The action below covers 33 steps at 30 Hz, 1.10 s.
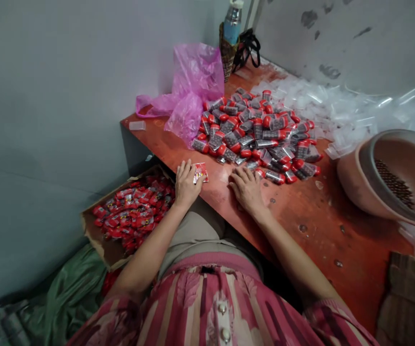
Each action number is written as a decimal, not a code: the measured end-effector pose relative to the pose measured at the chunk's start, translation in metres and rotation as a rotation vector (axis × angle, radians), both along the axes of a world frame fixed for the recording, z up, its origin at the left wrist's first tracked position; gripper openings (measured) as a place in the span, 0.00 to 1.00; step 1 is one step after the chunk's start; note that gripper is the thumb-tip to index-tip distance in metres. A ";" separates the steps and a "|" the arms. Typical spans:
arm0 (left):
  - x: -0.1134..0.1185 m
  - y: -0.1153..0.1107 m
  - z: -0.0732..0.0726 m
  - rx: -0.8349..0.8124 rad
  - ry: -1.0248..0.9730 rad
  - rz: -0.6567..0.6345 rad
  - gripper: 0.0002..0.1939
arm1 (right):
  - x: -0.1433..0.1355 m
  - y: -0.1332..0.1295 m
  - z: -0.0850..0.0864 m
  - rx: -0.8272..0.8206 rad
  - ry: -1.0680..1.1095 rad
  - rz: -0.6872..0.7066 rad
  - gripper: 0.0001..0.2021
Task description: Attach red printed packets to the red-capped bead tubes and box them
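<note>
My left hand [187, 184] rests at the edge of the red-brown table [308, 206], its thumb and fingers around a small red printed packet [200, 172] that lies on the surface. My right hand [246, 188] lies on the table with its fingers spread, near the front of a heap of small clear tubes with red caps [254, 129], filled with dark beads. No object shows in my right hand. A box [109, 251] of red wrapped packets [138, 209] stands below the table edge on the left.
Pink plastic bag [196, 72] and a loose clear tube [137, 125] at the back left; bottle [232, 24] in a woven holder [228, 50] behind. Clear empty tubes [311, 103] pile at the back right, near nested bowls [366, 178] holding brown beads. Cardboard [409, 293] lies front right.
</note>
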<state>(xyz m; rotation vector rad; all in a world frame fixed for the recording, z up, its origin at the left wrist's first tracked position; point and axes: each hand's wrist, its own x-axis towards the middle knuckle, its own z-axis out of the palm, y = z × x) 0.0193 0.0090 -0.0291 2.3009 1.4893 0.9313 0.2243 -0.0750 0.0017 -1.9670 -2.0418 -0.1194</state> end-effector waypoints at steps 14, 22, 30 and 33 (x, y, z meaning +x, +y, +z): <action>-0.004 0.005 -0.001 -0.022 0.000 -0.027 0.24 | 0.058 -0.120 0.000 0.070 0.019 0.044 0.12; -0.002 0.006 -0.001 0.009 -0.012 -0.012 0.22 | 0.104 -0.114 0.013 0.074 -0.002 -0.491 0.17; -0.004 0.006 -0.006 0.056 -0.015 0.000 0.23 | 0.127 -0.093 0.000 -0.153 -0.136 -0.562 0.22; -0.005 0.005 -0.007 0.061 -0.023 -0.002 0.22 | 0.134 -0.114 0.001 -0.129 -0.174 -0.648 0.21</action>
